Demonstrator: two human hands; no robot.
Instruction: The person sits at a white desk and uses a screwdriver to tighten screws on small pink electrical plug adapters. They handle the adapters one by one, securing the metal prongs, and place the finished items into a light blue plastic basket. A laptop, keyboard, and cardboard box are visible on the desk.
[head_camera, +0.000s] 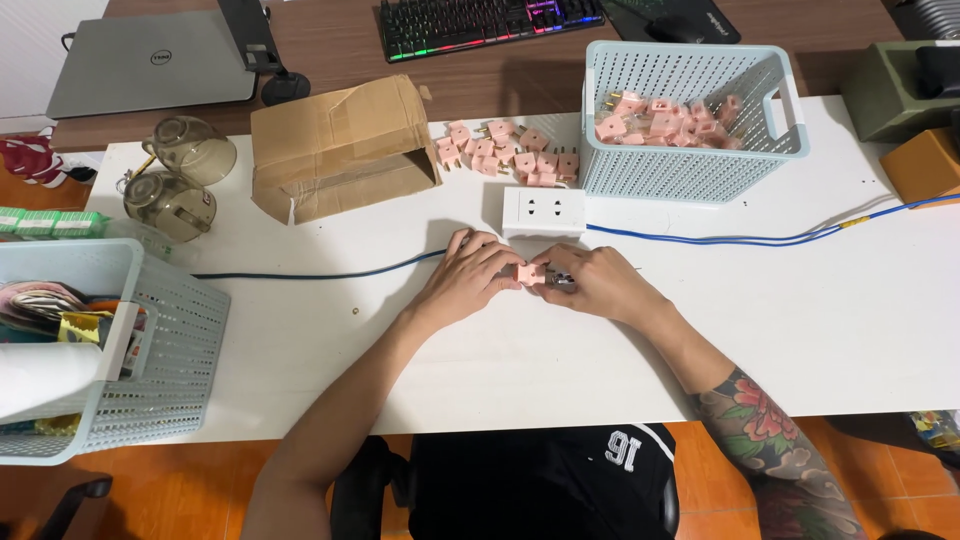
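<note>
Both hands, left hand (468, 272) and right hand (590, 283), pinch one pink plug adapter (531, 273) low over the bench (800, 320), just before the white socket block (543, 212). A slipped fingertip grip could drop it, maybe onto the blue cable (700, 239).

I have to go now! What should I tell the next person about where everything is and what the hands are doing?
Left hand and right hand meet on the white table, both pinching one small pink plug adapter just in front of the white socket box with its blue cable.
Done or waiting, cannot tell which: a loose pile of pink adapters beside the torn cardboard box, and more in the pale blue basket.
Left: the one in hand.
</note>
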